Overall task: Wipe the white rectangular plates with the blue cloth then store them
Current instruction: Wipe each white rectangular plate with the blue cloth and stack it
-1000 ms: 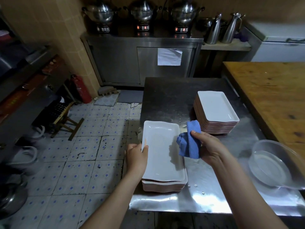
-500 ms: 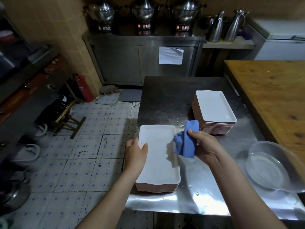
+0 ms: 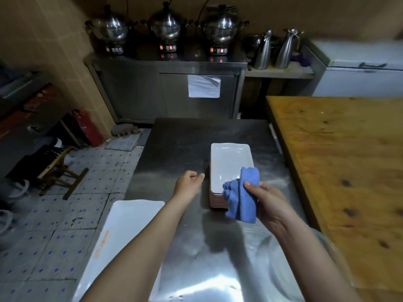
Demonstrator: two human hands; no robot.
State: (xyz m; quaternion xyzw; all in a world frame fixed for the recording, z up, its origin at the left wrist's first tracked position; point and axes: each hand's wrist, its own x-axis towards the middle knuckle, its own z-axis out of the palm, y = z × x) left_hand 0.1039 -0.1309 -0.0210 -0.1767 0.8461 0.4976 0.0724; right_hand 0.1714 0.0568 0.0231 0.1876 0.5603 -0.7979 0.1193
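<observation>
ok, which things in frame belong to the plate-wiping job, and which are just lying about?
Job:
- blue cloth, held in the right-hand grip
- far plate stack
- near plate stack
- left-hand grip, holding nothing
- steel table

Lying about:
- steel pots
- steel jugs
- red fire extinguisher
- wooden stool
- wooden table

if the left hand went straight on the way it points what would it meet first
Probably the left side of the far plate stack, just ahead of the left hand; depth is unclear.
</observation>
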